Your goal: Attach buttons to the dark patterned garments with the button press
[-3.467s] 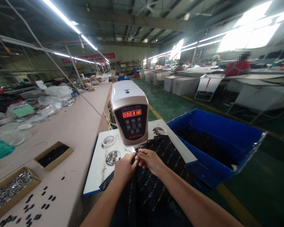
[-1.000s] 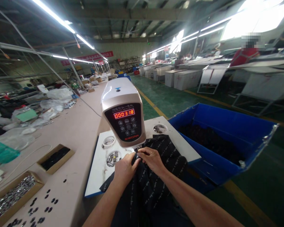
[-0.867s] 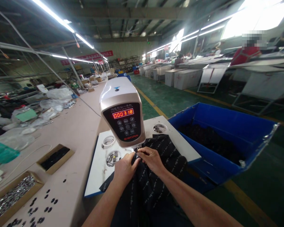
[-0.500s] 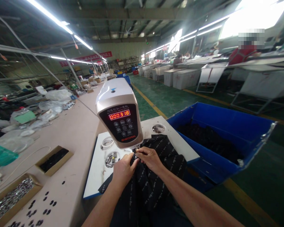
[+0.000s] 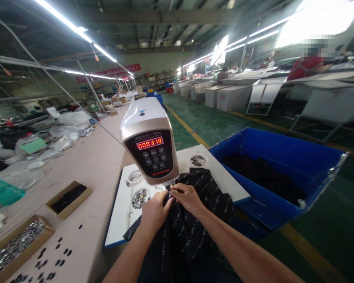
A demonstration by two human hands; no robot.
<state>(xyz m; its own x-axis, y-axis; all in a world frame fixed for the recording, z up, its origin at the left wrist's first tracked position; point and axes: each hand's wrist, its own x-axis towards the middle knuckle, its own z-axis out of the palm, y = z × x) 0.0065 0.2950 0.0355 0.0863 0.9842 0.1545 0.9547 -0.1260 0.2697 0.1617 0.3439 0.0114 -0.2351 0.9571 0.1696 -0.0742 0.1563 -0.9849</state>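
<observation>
A black garment [image 5: 194, 220] with rows of small white print drapes over the front of the white machine table [image 5: 119, 222] and down toward my lap. My left hand [image 5: 155, 208] is closed on its edge, just under the head of a snap-fastening machine [image 5: 150, 145] whose red display reads 000318. Close beside it, my right hand [image 5: 187, 196] pinches the same fabric at the machine's die. The fingertips nearly meet there, and they hide whatever lies between them.
On the left bench stand a cardboard box of metal snap parts [image 5: 20, 243] and a smaller box of black pieces [image 5: 69, 198]. Loose black discs [image 5: 59, 262] lie nearby. A blue bin [image 5: 271, 196] with dark cloth stands at right. A person in red [image 5: 305, 68] is farther back.
Both hands keep their hold on the garment under the machine head. The whole view has shifted very slightly; the display number is the same.
</observation>
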